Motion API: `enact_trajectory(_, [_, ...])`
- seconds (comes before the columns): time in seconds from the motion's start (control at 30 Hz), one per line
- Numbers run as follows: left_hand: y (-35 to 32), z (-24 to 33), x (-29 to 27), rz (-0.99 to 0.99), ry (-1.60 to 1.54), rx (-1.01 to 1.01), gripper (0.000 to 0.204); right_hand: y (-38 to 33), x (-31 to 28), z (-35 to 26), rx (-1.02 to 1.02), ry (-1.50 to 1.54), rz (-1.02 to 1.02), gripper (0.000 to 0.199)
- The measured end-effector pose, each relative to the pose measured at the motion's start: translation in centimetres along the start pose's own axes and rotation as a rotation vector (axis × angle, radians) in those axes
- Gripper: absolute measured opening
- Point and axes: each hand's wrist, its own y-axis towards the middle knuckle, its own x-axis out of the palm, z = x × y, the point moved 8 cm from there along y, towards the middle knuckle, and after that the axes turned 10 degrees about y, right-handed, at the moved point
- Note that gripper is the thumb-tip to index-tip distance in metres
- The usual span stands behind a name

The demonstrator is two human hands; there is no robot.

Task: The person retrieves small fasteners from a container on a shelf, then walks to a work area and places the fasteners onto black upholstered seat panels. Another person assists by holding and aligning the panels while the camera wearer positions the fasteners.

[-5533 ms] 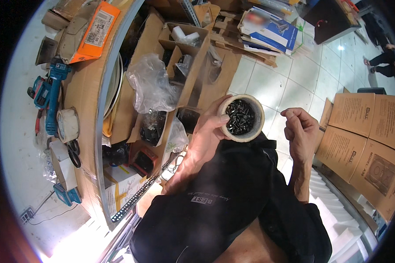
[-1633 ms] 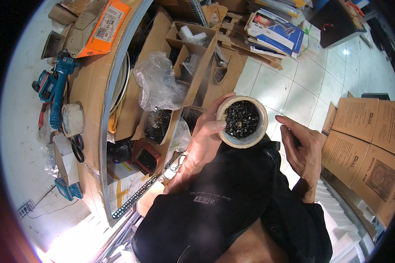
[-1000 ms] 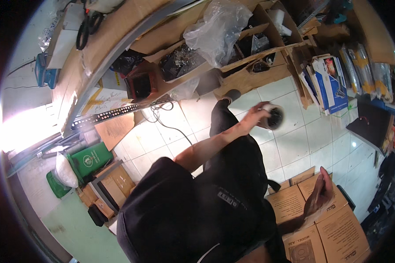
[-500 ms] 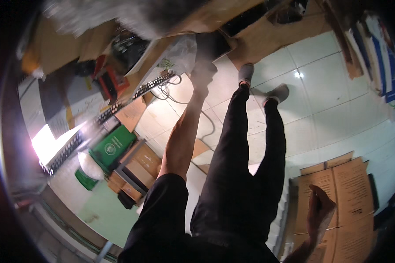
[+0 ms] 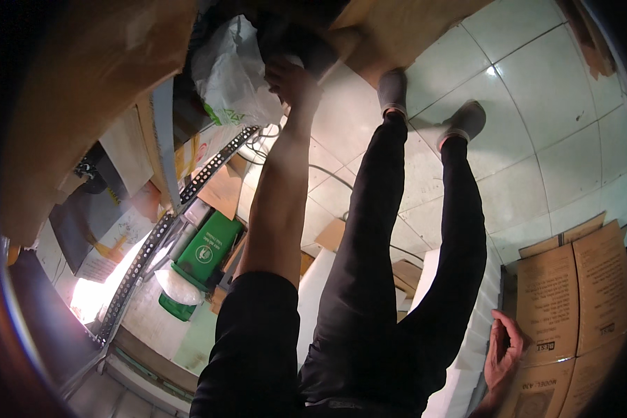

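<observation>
My left arm stretches forward, and my left hand (image 5: 294,85) is at the shelf's edge. Its fingers are bent beside a white plastic bag (image 5: 233,76) with green print. A dark object (image 5: 296,42) lies just beyond the hand; what the fingers grip is hard to make out in the shade. Low on the right, my right hand (image 5: 503,350) hangs with loosely curled fingers, thumb apart and nothing in it. It is nearest to a stack of printed cardboard boxes (image 5: 547,299).
A metal shelf with a perforated post (image 5: 209,174) runs along the left, loaded with cardboard (image 5: 97,83). Below it stands a green bin (image 5: 207,245) with a white bag (image 5: 179,285) beside it. A cable (image 5: 334,175) crosses the tiled floor (image 5: 494,174) near my feet.
The view has shifted, bringing the cardboard on the left closer. My left hand has moved left in the picture, up beside the plastic bag, which shows larger now. My right hand stays low.
</observation>
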Motion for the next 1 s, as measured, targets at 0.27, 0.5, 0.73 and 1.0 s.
enact_trajectory(0.27, [-4.7,-2.9,-8.2,-0.028,-0.966,-0.015,0.07,0.0,-0.9,0.0,-0.053,0.12,0.056,0.02])
enact_trajectory(0.5, [-19.8,3.7,-23.3,-1.097,-2.193,0.01,0.047,-1.1,-2.2,-0.1,-0.031,0.299,0.083,0.019])
enact_trajectory(0.73, [-24.5,6.7,-33.7,-1.274,-2.373,0.115,0.064,-2.2,-4.9,0.7,0.003,0.428,0.121,0.019])
enact_trajectory(1.0, [-22.9,7.4,-35.3,-1.27,-2.35,0.127,0.057,-1.6,-6.3,1.5,-0.06,0.399,0.171,0.017])
